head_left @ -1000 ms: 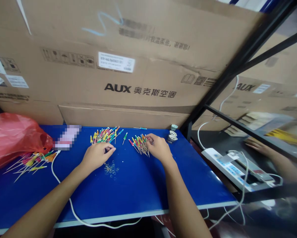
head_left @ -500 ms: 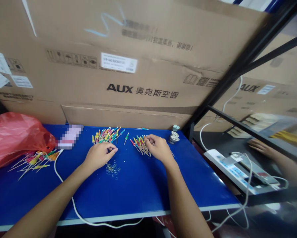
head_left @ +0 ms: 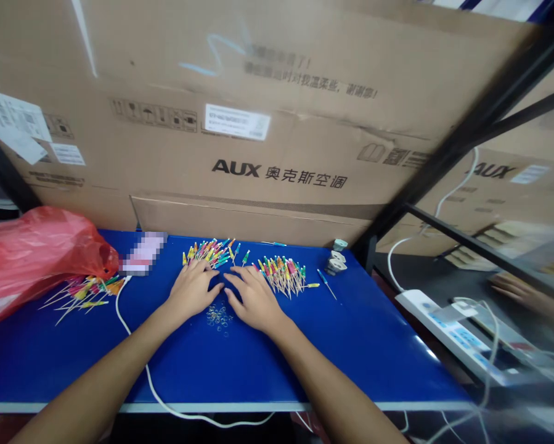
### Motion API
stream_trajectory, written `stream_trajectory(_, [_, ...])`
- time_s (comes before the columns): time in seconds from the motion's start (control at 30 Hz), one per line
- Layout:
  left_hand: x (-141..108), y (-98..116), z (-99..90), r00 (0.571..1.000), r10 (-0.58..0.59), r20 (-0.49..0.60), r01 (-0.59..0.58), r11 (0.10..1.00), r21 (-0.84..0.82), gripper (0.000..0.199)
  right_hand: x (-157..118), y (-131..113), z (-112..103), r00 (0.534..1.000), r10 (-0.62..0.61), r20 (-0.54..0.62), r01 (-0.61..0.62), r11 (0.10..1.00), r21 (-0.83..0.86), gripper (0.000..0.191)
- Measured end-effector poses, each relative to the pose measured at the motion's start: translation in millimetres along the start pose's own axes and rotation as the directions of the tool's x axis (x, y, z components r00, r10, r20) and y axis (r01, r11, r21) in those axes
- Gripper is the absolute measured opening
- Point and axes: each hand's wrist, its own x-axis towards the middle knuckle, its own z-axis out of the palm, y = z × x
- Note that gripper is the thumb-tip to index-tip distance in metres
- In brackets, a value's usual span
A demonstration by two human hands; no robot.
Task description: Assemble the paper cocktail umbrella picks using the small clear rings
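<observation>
Two bare forearms reach onto a blue worktop (head_left: 64, 376). The left hand (head_left: 192, 290) and right hand (head_left: 253, 299) both lie open, palms down and empty, their fingertips angled toward each other. Between and just below them sits a loose cluster of small clear rings (head_left: 219, 317). Just above the left hand lies a heap of colourful cocktail picks (head_left: 207, 253); a second heap (head_left: 280, 275) lies above the right hand, not touching it. A third heap (head_left: 85, 295) lies further left, beside a red plastic bag (head_left: 36, 259). A single pick (head_left: 326, 283) lies apart on the right.
</observation>
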Motion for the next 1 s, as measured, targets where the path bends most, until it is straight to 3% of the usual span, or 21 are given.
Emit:
stream_trajectory(0.3, [2,-4,-7.4,0.996,-0.089,-0.029,0.091,0.993,0.080,0.032,-2,10,-7,0.999,0.042,-0.015,-0.042,0.999,-0.025,0.035])
stream_trajectory(0.8, [3,-1,-13.5,0.999,-0.037,0.006,0.037,0.995,0.097,0.029,-3,13,-8,1.000,0.012,0.021,-0.012,1.000,0.011,0.032])
stream_trajectory(1.0, [5,-4,-16.0,0.996,-0.019,-0.083,0.026,0.996,0.086,0.025,-3,13,-8,1.000,0.003,0.010,-0.003,1.000,0.021,0.031])
